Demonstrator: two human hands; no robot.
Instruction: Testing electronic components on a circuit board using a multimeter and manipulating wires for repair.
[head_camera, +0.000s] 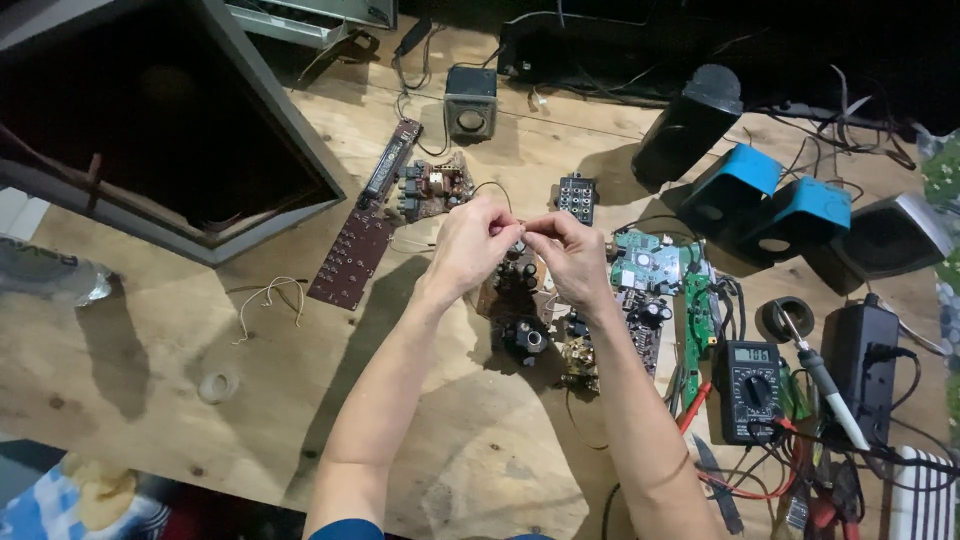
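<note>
Bare hands: the left hand (468, 245) and right hand (572, 255) meet fingertip to fingertip above the brown circuit board (515, 300), which is the landmark for all that follows.
Left hand: fingers pinched together on something very small, too small to name; the thumb and forefinger touch the tips of the other hand.
Right hand: fingers pinched shut the same way, on the same tiny item or a thin wire; which one cannot be told.
Brown circuit board: flat on the wooden counter (150, 380), right under the hands, carrying dark round parts.
Green circuit board (645, 262): just right of the brown board, beside the right wrist.
Long dark red panel (360, 235): left of the brown board, lying at a slant.
Small connector block (577, 197): just beyond the brown board, further from the person.
Small grey speaker (470, 102): well beyond the brown board, near the far edge of the counter.
Blue speakers (760, 200): right of and beyond the brown board, two side by side.
Multimeter (748, 388): right of the brown board and nearer the person, with red leads around it.
Soldering iron (820, 375): just right of the multimeter, well apart from the brown board.
Loose pale wire (268, 300): well to the left of the brown board.
</note>
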